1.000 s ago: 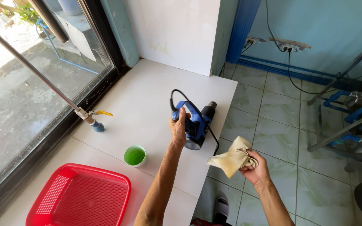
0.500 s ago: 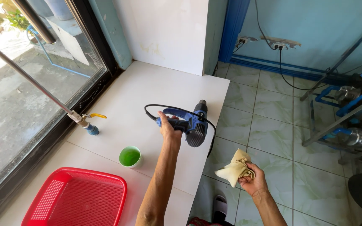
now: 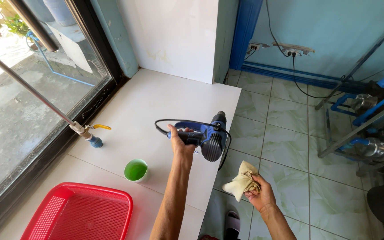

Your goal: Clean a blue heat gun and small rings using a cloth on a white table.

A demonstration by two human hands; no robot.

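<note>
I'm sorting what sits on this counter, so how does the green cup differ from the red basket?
The green cup is small and round; the red basket is far larger, flat and rectangular with rounded corners. The cup has solid walls, the basket a mesh of holes. The cup stands mid-counter near the left hand, which holds a blue power tool; the basket lies at the near edge, partly out of frame. Both rest open side up on the white counter.

A water-plant workroom: tiled counter (image 3: 156, 102), steel filter housings on blue pipes (image 3: 370, 149), tap (image 3: 92, 135).
</note>
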